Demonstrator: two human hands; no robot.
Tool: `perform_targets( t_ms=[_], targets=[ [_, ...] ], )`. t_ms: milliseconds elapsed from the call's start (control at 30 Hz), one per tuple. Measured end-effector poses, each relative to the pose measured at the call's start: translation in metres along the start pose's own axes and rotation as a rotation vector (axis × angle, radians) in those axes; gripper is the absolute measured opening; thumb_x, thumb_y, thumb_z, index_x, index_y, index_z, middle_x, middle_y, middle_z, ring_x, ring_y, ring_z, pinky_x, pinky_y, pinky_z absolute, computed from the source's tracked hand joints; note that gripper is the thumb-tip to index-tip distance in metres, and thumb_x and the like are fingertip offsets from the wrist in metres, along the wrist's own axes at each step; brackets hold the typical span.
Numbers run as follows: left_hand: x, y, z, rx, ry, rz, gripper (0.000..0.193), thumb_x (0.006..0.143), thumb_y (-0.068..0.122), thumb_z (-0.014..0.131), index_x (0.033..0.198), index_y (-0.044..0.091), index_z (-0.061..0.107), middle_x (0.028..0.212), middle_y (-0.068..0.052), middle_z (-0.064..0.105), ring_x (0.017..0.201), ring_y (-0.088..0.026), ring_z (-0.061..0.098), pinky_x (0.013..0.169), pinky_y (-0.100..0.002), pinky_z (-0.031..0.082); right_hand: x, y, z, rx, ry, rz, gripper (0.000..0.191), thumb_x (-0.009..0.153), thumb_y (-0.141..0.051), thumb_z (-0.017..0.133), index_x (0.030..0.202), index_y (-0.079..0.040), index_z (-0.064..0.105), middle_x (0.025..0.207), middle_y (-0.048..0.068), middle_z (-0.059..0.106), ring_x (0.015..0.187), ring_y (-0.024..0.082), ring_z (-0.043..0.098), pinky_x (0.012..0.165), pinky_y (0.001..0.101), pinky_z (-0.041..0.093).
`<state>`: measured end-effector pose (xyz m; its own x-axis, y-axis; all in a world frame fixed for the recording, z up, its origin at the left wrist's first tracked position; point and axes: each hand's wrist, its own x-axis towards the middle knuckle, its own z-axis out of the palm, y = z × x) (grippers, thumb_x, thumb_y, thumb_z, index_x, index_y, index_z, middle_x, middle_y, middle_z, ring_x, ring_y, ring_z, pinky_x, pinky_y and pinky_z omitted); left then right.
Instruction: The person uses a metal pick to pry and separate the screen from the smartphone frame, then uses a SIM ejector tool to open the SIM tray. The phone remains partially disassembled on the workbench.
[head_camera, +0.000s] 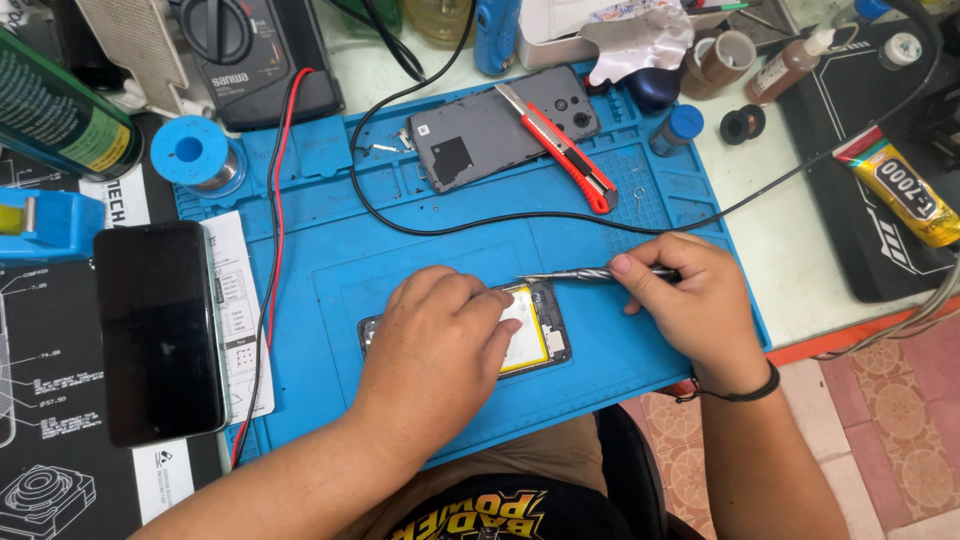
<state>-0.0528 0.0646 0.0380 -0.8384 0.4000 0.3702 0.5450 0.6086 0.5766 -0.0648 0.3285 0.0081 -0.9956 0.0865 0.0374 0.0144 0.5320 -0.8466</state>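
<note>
So right now I've got my left hand (440, 340) flat on the opened phone (535, 330), fingers pressing down on it to pin it to the blue mat (340, 270), roughly front and centre, just ahead of me. My right hand (690, 300) has a thin metal screwdriver (575, 275) pinched between thumb and fingers, lying nearly level, with the tip sitting at the phone's top edge near the corner. The yellowish battery is exposed, and the grey back cover (490, 130) is well apart up the mat with a red box cutter (560, 145) lying across it. Looks to me like the screw-working stage on the inner frame. I'd say the next bit needs a steady left hand and the tip seated square, since I can't make out the screw head itself from here.
</note>
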Motion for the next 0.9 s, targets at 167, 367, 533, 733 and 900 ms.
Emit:
perform_targets(
  t_ms=[167, 367, 533, 733, 900],
  targets=[
    [0.006, -0.002, 0.004, 0.012, 0.008, -0.004, 0.017, 0.084, 0.015, 0.075, 0.097, 0.004, 0.076, 0.091, -0.01, 0.068, 0.094, -0.032, 0.061, 0.086, -0.046, 0.048, -0.002, 0.003, 0.002, 0.023, 0.041, -0.002, 0.017, 0.091, -0.015, 0.077, 0.085, -0.001, 0.073, 0.075, 0.003, 0.064, 0.056, 0.009, 0.061, 0.052, 0.0231, 0.044],
    [0.009, -0.004, 0.006, 0.029, -0.003, 0.005, 0.022, 0.085, 0.016, 0.074, 0.103, 0.003, 0.076, 0.092, -0.011, 0.067, 0.094, -0.032, 0.061, 0.085, -0.045, 0.048, -0.003, 0.006, 0.002, 0.04, 0.063, -0.018, 0.018, 0.092, -0.017, 0.076, 0.084, -0.001, 0.072, 0.073, 0.001, 0.063, 0.055, 0.007, 0.059, 0.05, 0.0224, 0.043],
    [0.012, -0.009, 0.012, 0.005, 0.007, 0.083, 0.025, 0.086, 0.018, 0.074, 0.106, 0.003, 0.076, 0.093, -0.011, 0.068, 0.093, -0.033, 0.061, 0.084, -0.045, 0.049, -0.003, 0.006, 0.002, 0.05, 0.054, 0.044, 0.022, 0.093, -0.019, 0.076, 0.081, -0.002, 0.072, 0.065, 0.0, 0.06, 0.052, 0.007, 0.054, 0.048, 0.0228, 0.04],
    [0.019, -0.012, 0.021, 0.008, -0.042, 0.166, 0.014, 0.091, 0.016, 0.071, 0.097, 0.004, 0.076, 0.088, -0.009, 0.068, 0.089, -0.032, 0.063, 0.083, -0.045, 0.05, -0.002, 0.006, 0.0, 0.11, 0.026, 0.128, 0.024, 0.093, -0.022, 0.076, 0.078, -0.003, 0.072, 0.061, -0.002, 0.058, 0.052, 0.006, 0.052, 0.049, 0.022, 0.039],
    [0.02, -0.014, 0.021, -0.239, -0.086, 0.083, 0.013, 0.091, 0.016, 0.069, 0.095, 0.005, 0.075, 0.09, -0.008, 0.072, 0.089, -0.032, 0.064, 0.082, -0.042, 0.051, -0.003, 0.008, -0.002, 0.106, -0.004, 0.107, 0.022, 0.091, -0.021, 0.076, 0.079, -0.003, 0.073, 0.062, -0.002, 0.059, 0.053, 0.005, 0.054, 0.05, 0.0216, 0.04]
  ],
)
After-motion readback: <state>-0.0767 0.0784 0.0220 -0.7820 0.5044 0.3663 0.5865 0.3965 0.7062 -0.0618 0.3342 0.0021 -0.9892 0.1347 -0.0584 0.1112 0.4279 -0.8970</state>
